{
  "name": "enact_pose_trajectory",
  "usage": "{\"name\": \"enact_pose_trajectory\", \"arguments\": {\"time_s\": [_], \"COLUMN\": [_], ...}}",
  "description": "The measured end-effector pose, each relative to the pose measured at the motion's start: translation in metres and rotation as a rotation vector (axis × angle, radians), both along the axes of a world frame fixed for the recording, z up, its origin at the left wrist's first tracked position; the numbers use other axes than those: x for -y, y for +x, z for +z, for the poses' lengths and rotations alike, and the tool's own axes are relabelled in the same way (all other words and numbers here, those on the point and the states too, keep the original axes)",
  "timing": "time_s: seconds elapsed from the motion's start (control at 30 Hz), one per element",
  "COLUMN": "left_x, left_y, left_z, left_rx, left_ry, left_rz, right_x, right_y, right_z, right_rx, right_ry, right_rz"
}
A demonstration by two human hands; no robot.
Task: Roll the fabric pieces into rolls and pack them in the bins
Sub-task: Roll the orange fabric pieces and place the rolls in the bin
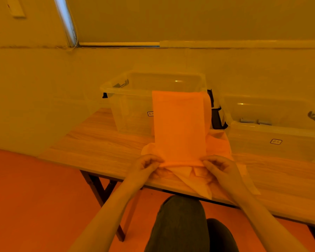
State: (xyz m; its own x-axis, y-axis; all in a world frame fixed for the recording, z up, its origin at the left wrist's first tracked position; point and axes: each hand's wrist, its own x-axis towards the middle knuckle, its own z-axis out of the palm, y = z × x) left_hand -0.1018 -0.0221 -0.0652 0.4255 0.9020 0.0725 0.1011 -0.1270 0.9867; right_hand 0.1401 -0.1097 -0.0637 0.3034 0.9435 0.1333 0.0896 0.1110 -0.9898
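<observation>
A long orange fabric strip runs from the table's near edge up over the rim of a clear plastic bin. My left hand pinches the strip's near left corner. Opposite it, my right hand pinches the right corner, fingers curled, where the near end is turned over in a small fold. More orange fabric pieces lie loose under and around the strip on the wooden table.
A second clear bin stands at the right, lower, with its lid hinged open behind it. The wall is close behind both bins. The table's near edge runs under my wrists, with my knees below and folding table legs at the left.
</observation>
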Motion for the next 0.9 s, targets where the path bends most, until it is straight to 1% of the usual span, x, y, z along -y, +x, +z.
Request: {"name": "enact_pose_trajectory", "arguments": {"time_s": [0.13,0.4,0.6,0.73,0.9], "left_x": [-0.001,0.001,0.002,0.001,-0.005], "left_y": [-0.002,-0.002,-0.001,-0.001,-0.001], "left_z": [-0.001,-0.001,0.002,0.002,0.002], "left_rx": [0.0,-0.006,0.002,0.053,0.061], "left_ry": [-0.021,-0.005,-0.043,-0.057,-0.019], "left_rz": [0.006,0.034,0.065,0.07,0.057], "right_x": [0.0,0.001,0.001,-0.001,-0.005], "right_y": [-0.002,-0.004,-0.004,-0.005,-0.006], "right_z": [0.001,0.006,0.02,0.023,0.027], "right_rx": [-0.014,-0.007,0.067,0.054,0.158], "right_ry": [-0.054,-0.021,-0.008,-0.012,-0.018], "right_rz": [-0.009,-0.028,-0.023,0.017,0.023]}}
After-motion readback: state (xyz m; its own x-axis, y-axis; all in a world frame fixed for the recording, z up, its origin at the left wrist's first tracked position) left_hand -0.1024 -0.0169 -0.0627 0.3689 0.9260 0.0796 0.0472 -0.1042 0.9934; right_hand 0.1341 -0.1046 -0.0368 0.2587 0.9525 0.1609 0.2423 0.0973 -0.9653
